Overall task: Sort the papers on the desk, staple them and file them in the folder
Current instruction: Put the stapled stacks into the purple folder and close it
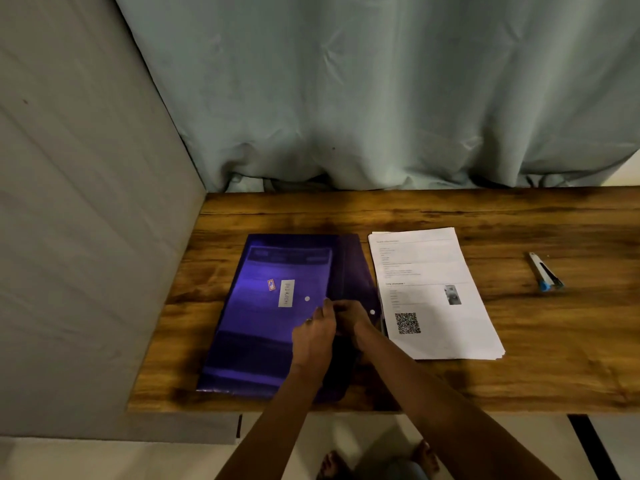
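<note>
A translucent purple folder (270, 317) lies on the left part of the wooden desk (519, 375), with papers showing through it and a white label on its front. Its darker flap (356, 271) lies along the right edge, with a white snap button (372, 312). My left hand (313, 336) and my right hand (349, 315) meet at the flap's edge, and their fingers pinch it. A stack of printed papers (436, 292) with a QR code lies just right of the folder. A small stapler (544, 271) with a blue end lies further right.
A grey wall (86, 237) closes the desk's left side. A pale curtain (381, 98) hangs behind the desk's far edge. Bare wood shows right of the stapler and in front of the papers. My feet (381, 462) are visible below the desk's front edge.
</note>
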A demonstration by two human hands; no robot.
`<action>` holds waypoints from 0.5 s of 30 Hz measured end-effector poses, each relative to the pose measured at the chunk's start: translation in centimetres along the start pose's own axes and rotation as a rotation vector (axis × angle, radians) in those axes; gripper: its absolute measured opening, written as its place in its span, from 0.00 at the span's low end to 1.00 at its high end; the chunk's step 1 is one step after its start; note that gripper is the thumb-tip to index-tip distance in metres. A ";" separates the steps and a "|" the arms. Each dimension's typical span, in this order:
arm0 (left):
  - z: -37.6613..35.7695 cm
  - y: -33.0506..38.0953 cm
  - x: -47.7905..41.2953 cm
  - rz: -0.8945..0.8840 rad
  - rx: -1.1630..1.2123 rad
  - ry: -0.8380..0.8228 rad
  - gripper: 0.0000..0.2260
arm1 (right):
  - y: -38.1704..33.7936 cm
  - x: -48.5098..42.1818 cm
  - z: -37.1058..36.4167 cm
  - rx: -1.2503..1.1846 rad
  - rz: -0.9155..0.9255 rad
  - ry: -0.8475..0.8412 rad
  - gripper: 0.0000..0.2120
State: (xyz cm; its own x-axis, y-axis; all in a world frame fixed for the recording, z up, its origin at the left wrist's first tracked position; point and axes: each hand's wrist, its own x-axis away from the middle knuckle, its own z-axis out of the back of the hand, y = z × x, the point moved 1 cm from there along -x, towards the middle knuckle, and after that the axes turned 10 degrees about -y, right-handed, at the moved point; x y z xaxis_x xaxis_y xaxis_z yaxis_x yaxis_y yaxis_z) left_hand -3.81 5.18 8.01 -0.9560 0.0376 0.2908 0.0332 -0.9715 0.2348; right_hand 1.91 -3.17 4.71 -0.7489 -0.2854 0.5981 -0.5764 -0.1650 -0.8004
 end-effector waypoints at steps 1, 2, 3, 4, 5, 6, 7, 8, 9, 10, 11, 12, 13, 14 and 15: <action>0.2 0.0 0.0 0.001 -0.003 0.020 0.25 | 0.0 -0.2 -0.1 0.003 0.001 0.000 0.11; 0.3 -0.1 -0.2 0.002 0.006 0.014 0.26 | 0.0 -0.6 -0.1 0.006 0.003 -0.004 0.11; 0.4 -0.3 -0.3 -0.007 -0.011 0.040 0.27 | 0.0 -0.8 -0.2 0.012 0.006 0.002 0.11; 0.6 -0.2 -0.3 -0.015 0.007 0.046 0.25 | -0.1 -1.0 -0.2 0.036 0.011 0.009 0.11; 0.9 -0.1 -0.1 0.006 0.060 -0.021 0.23 | -0.2 -1.1 -0.2 0.065 0.016 0.021 0.11; 0.5 -0.2 -0.1 0.027 0.023 -0.104 0.21 | -0.2 -1.3 -0.2 0.088 0.026 0.028 0.11; 0.1 -0.3 -0.1 0.025 0.019 -0.137 0.20 | -0.3 -1.4 -0.3 0.099 0.036 0.029 0.11; -0.2 -0.5 -0.3 0.022 0.027 -0.117 0.18 | -0.2 -1.6 -0.3 0.094 0.040 0.026 0.11; -0.2 -0.7 -0.4 0.018 0.010 -0.075 0.17 | -0.3 -1.5 -0.4 0.085 0.037 0.024 0.11; -0.2 -0.7 -0.5 0.024 -0.018 -0.048 0.17 | -0.4 -1.5 -0.4 0.067 0.026 0.017 0.11; 0.0 -0.6 -0.5 0.020 -0.040 -0.068 0.18 | -0.4 -1.5 -0.3 0.067 0.010 0.009 0.11; 0.1 -0.5 -0.5 0.016 -0.058 -0.092 0.20 | -0.4 -1.6 -0.1 0.053 0.000 0.006 0.11; 0.0 -0.6 -0.5 0.018 -0.069 -0.119 0.21 | -0.4 -1.5 0.2 0.024 -0.001 0.013 0.11; -0.2 -0.6 -0.7 0.030 -0.063 -0.115 0.21 | -0.4 -1.5 0.5 -0.047 -0.001 0.031 0.11; -0.4 -0.6 -0.8 0.026 -0.055 -0.091 0.22 | -0.3 -1.3 1.0 -0.114 0.009 0.066 0.11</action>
State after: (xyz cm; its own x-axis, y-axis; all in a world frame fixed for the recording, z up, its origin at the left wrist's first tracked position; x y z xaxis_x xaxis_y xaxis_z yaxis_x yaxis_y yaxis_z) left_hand -3.16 5.61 7.28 -0.9244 0.0313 0.3801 0.0388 -0.9838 0.1752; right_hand 3.42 -3.69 4.11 -0.7717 -0.2228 0.5957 -0.6005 -0.0534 -0.7978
